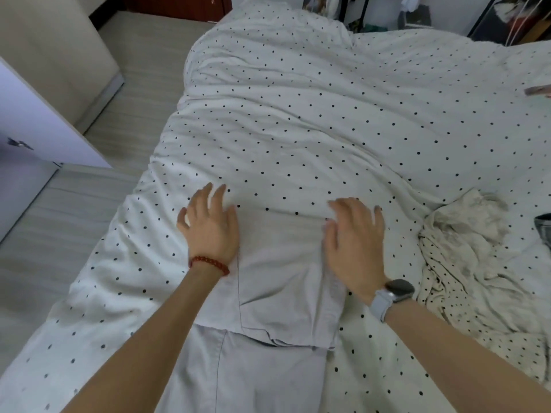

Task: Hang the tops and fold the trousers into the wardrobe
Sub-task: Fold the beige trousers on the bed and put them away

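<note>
Head view. Pale grey trousers [268, 293] lay folded on a bed covered by a white duvet [298, 114] with black dots, the upper folded layer resting over the lower part nearest the viewer. The left hand [211, 228], fingers straight and spread, pressed flat on the left edge of the fold; a red bead bracelet [208, 263] circled its wrist. The right hand [354, 245], fingers likewise extended and grasping nothing, lay flat on the right edge; a smartwatch [398, 290] on a grey strap sat on that wrist, its dark face showing no legible writing. A crumpled cream dotted garment [465, 263], possibly a top, lay just right of the trousers. Pale wood-look floor [59, 234] showed at left.
</note>
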